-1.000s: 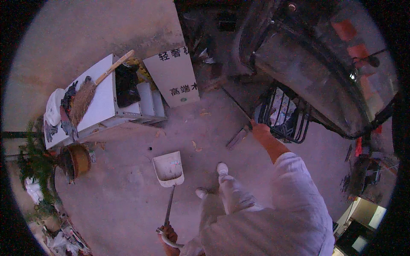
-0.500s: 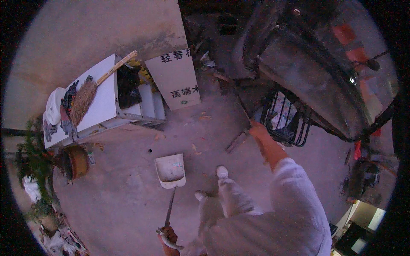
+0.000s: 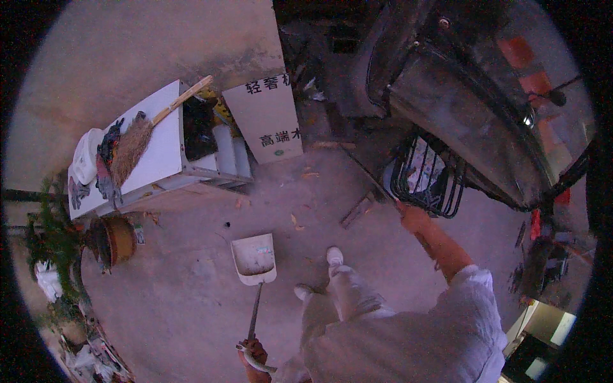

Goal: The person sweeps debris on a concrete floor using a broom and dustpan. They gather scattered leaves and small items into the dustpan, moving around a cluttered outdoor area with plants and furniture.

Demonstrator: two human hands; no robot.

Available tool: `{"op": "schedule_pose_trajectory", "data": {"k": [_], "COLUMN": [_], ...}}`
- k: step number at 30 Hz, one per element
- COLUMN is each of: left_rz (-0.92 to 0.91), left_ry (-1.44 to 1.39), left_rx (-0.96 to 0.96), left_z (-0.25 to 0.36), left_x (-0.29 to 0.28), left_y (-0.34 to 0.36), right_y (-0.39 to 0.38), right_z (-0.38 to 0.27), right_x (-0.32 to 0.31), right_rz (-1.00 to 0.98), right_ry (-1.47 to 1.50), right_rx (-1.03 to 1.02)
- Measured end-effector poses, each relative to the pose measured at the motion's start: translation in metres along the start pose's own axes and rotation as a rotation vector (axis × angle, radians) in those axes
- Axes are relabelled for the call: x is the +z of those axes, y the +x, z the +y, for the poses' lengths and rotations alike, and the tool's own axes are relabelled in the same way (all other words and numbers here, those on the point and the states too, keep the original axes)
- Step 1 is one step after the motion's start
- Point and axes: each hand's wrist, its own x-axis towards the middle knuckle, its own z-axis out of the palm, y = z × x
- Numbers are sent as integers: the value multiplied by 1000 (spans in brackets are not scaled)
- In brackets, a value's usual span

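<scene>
One smudged pale dustpan [image 3: 255,260], one black basket [image 3: 454,191] with patterned material [image 3: 419,163] inside

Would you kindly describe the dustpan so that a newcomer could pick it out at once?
Find the white cabinet at the upper left, then look below and to its right, over the grey floor. There the person's left hand grips a dark handle leading up to the dustpan, a pale, squarish scoop. Its hollow shape sets it apart from the bristly straw broom on the cabinet.

White dustpan [image 3: 254,260], dark pole [image 3: 370,173], purplish-grey floor [image 3: 179,287], white cabinet [image 3: 159,153], brown-bristled broom [image 3: 132,152], pale board [image 3: 265,118] with black lettering, green plant [image 3: 60,237]
</scene>
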Motion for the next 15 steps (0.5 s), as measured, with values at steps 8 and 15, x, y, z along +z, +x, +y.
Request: {"op": "schedule_pose_trajectory", "data": {"k": [8, 15], "left_rz": [-11, -64], "left_ry": [-110, 122], "left_rx": [-44, -27], "left_z": [-23, -51], "left_x": [10, 44], "left_y": [13, 13], "right_y": [136, 112], "right_z": [-19, 0], "right_x": [-2, 32], "right_rz": [197, 83], "right_ry": [275, 163], "right_rx": [94, 73]}}
